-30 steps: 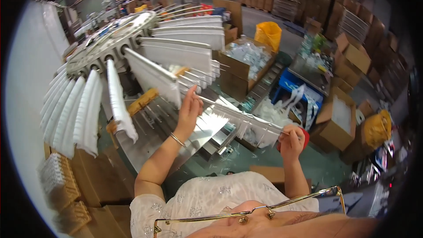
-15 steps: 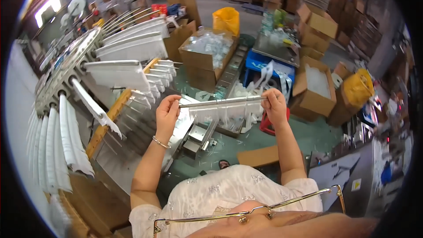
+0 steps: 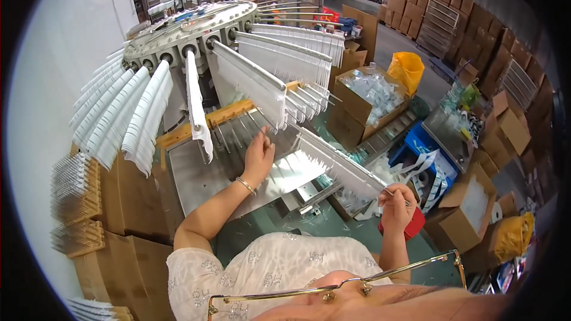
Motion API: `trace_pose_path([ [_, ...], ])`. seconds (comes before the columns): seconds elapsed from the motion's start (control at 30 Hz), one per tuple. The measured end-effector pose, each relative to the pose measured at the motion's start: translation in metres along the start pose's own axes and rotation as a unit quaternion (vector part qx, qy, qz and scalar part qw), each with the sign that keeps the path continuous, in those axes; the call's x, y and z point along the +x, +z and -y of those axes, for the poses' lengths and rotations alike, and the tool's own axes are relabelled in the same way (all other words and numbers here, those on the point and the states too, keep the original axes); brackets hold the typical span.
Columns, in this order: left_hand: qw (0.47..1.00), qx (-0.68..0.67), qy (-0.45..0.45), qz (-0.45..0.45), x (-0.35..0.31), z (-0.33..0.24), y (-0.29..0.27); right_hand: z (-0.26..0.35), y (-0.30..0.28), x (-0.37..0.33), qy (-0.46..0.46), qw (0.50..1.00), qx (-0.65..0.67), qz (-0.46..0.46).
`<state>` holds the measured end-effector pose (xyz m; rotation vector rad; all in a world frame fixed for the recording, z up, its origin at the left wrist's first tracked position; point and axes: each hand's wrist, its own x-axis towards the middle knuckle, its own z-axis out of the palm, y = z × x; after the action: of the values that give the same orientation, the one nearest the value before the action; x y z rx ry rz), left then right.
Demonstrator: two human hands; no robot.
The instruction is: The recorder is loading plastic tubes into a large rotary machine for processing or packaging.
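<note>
My right hand (image 3: 397, 205) is closed round the near end of a metal rod. White thin strips (image 3: 348, 169) hang along that rod, which slants up to the left. The rod's far end lies close to the white-hung arms of a round machine (image 3: 196, 27). My left hand (image 3: 260, 157), with a bracelet at its wrist, is closed, its fingertips pinching at the end of a thin metal rod (image 3: 252, 120). That rod sticks out from a wooden bar (image 3: 205, 123) with several more like it. White strips hang in rows on the machine's spokes (image 3: 253, 68).
Below the wooden bar is a shiny metal surface (image 3: 208, 172). Cartons, one filled with clear plastic pieces (image 3: 372, 92), a yellow bag (image 3: 406, 71), a blue crate (image 3: 425, 148) and a red stool (image 3: 410, 224) stand to the right. Spiky wooden racks (image 3: 80, 190) are at the left.
My left hand has let go of the strip-hung rod and moved up to the rods on the wooden bar. My right hand has moved lower, tilting its rod. The view has turned left.
</note>
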<state>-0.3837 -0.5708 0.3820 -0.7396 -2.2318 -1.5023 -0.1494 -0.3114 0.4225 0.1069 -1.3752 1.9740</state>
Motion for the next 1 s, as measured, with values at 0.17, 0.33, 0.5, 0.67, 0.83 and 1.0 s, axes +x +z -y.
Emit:
trace_pose_path([
  [0.17, 0.972, 0.228, 0.044, 0.04, 0.017, 0.023, 0.0, 0.004, 0.042, -0.002, -0.026, 0.995, -0.099, 0.017],
  [0.33, 0.95, 0.289, 0.117, 0.001, 0.029, 0.027, 0.003, 0.013, 0.082, -0.005, 0.003, 0.98, -0.194, 0.041],
  [0.5, 0.963, 0.234, 0.133, 0.008, 0.041, 0.021, 0.0, -0.003, 0.107, 0.008, 0.018, 0.978, -0.192, 0.08],
  [0.67, 0.954, 0.25, 0.166, 0.02, 0.033, 0.001, 0.0, -0.016, 0.092, -0.006, -0.017, 0.983, -0.175, 0.048],
  [0.83, 0.963, 0.166, 0.186, 0.101, 0.01, -0.042, -0.002, -0.018, 0.044, -0.027, -0.034, 0.986, -0.022, -0.161],
  [1.0, 0.941, -0.014, 0.327, 0.085, 0.012, -0.11, -0.003, -0.011, -0.002, -0.036, -0.085, 0.962, 0.063, -0.25],
])
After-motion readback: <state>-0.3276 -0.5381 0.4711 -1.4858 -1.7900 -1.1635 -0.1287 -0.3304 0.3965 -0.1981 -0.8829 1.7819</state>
